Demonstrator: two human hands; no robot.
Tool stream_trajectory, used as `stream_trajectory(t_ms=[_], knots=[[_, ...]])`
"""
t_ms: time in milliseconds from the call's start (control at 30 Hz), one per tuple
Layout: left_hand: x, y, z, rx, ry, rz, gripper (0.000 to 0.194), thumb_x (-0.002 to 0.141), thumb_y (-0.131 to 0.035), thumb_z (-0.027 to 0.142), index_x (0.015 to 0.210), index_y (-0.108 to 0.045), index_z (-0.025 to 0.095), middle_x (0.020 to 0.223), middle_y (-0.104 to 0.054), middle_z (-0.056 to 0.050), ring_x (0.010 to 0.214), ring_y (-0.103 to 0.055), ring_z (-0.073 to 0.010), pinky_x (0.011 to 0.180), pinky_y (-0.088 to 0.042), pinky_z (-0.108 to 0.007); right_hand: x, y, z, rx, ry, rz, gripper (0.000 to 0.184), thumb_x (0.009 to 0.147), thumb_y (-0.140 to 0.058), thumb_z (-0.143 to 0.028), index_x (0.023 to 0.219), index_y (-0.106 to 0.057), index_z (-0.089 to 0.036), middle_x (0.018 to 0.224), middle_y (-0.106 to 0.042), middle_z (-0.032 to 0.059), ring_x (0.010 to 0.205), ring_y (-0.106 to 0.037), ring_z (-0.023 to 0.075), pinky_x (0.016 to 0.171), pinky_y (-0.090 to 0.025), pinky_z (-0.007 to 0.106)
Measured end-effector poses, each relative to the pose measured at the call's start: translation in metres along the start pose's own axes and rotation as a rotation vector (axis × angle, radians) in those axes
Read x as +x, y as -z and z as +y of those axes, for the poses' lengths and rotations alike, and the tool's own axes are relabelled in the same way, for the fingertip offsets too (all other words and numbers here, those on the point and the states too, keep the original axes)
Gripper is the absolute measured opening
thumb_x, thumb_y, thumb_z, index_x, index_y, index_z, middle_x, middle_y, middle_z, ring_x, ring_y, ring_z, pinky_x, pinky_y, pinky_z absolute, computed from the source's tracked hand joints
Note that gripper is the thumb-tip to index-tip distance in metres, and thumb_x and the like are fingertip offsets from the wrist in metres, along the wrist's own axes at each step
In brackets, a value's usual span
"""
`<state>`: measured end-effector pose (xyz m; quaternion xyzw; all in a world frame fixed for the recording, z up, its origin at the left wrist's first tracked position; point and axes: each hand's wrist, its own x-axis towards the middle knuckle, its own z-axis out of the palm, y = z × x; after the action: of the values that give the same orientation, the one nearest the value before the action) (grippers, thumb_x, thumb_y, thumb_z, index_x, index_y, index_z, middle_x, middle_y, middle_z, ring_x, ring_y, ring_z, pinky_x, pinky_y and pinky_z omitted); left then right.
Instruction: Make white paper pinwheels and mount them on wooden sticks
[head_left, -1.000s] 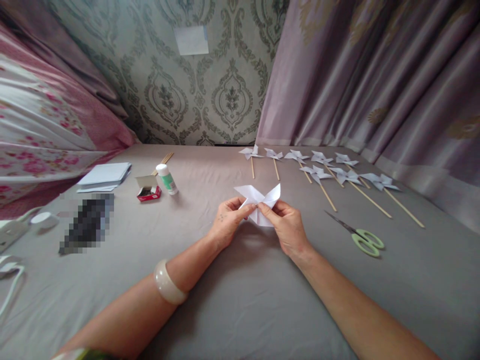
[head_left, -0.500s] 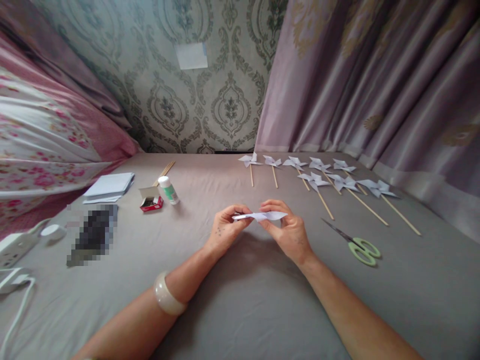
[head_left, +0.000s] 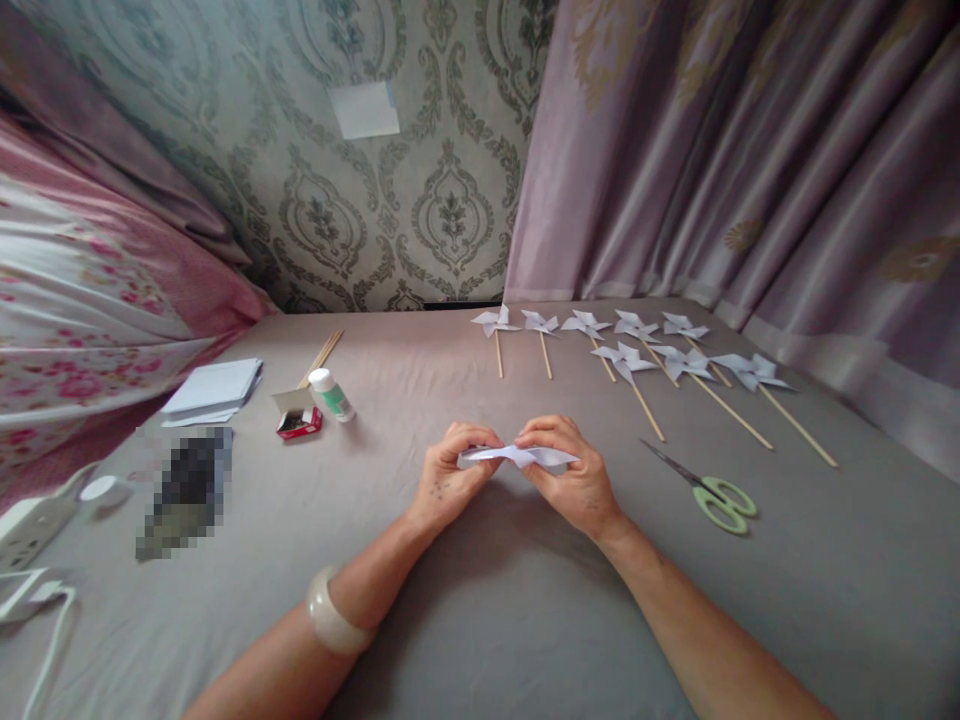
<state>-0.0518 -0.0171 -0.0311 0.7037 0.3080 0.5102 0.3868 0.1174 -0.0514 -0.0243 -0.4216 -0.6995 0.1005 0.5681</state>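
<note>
Between my two hands, above the grey cloth, is a folded white paper pinwheel [head_left: 519, 457], seen nearly edge-on. My left hand [head_left: 454, 470] pinches its left side, thumb below and fingers on top. On the opposite side my right hand [head_left: 571, 468] grips it the same way. The fingers cover part of the paper, and no stick shows on it. To the right of my right hand lie scissors [head_left: 721, 500] with green handles, blades pointing away to the left.
Several paper pinwheels [head_left: 624, 362] on sticks lie at the back right. At left are a glue stick [head_left: 331, 395], a small red box [head_left: 299, 424], wooden sticks [head_left: 324, 357], a paper stack [head_left: 214, 388], a blurred dark object [head_left: 187, 490] and a white power strip [head_left: 34, 525].
Both hands and the paper sit slightly lower in view. The paper's left side now shows as a broader, flatter blade between the fingers. The view has shifted a little.
</note>
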Motion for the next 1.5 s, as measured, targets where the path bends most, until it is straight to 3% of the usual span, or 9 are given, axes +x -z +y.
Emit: stream_trajectory(t_ms=[367, 500, 667, 933, 1500], knots=[[-0.001, -0.001, 0.003, 0.073, 0.105, -0.016, 0.016, 0.077, -0.067, 0.034, 0.076, -0.067, 0.018, 0.076, -0.064, -0.004, 0.075, -0.057, -0.0166, 0.073, -0.045, -0.03, -0.005, -0.003, 0.001, -0.05, -0.032, -0.022, 0.003, 0.084, -0.062, -0.019, 0.082, -0.061, -0.021, 0.077, -0.063, 0.0029, 0.076, -0.059, 0.0172, 0.072, -0.045, 0.032], [0.0, -0.001, 0.003, 0.079, 0.009, -0.011, 0.012, 0.078, -0.066, 0.031, 0.077, -0.067, 0.019, 0.077, -0.065, -0.004, 0.075, -0.058, -0.0168, 0.071, -0.046, -0.03, -0.004, -0.001, -0.003, -0.06, -0.011, -0.025, 0.003, 0.083, -0.061, -0.019, 0.082, -0.062, -0.021, 0.077, -0.064, 0.0035, 0.075, -0.059, 0.0175, 0.071, -0.045, 0.033], [0.001, 0.003, 0.005, 0.118, -0.212, -0.039, 0.005, 0.081, -0.064, 0.021, 0.083, -0.067, 0.019, 0.08, -0.067, -0.005, 0.081, -0.059, -0.0174, 0.078, -0.046, -0.033, -0.001, 0.004, -0.01, -0.087, 0.073, -0.033, 0.011, 0.079, -0.062, -0.014, 0.086, -0.064, -0.023, 0.078, -0.066, 0.0028, 0.076, -0.06, 0.0182, 0.075, -0.044, 0.036], [0.0, 0.01, 0.007, 0.313, -0.433, -0.055, 0.013, 0.08, -0.063, 0.017, 0.092, -0.066, 0.021, 0.086, -0.068, -0.005, 0.083, -0.059, -0.0174, 0.079, -0.044, -0.033, -0.001, 0.011, -0.011, -0.171, 0.207, -0.076, 0.02, 0.076, -0.063, -0.011, 0.091, -0.063, -0.024, 0.083, -0.066, 0.0028, 0.08, -0.059, 0.0184, 0.08, -0.041, 0.038], [0.0, 0.011, 0.007, 0.383, -0.49, -0.101, 0.016, 0.083, -0.058, 0.019, 0.098, -0.064, 0.02, 0.089, -0.069, -0.006, 0.083, -0.06, -0.0173, 0.08, -0.045, -0.034, -0.002, 0.012, -0.01, -0.218, 0.225, -0.099, 0.017, 0.079, -0.062, -0.014, 0.092, -0.064, -0.025, 0.083, -0.067, 0.0024, 0.08, -0.06, 0.0183, 0.081, -0.041, 0.038]])
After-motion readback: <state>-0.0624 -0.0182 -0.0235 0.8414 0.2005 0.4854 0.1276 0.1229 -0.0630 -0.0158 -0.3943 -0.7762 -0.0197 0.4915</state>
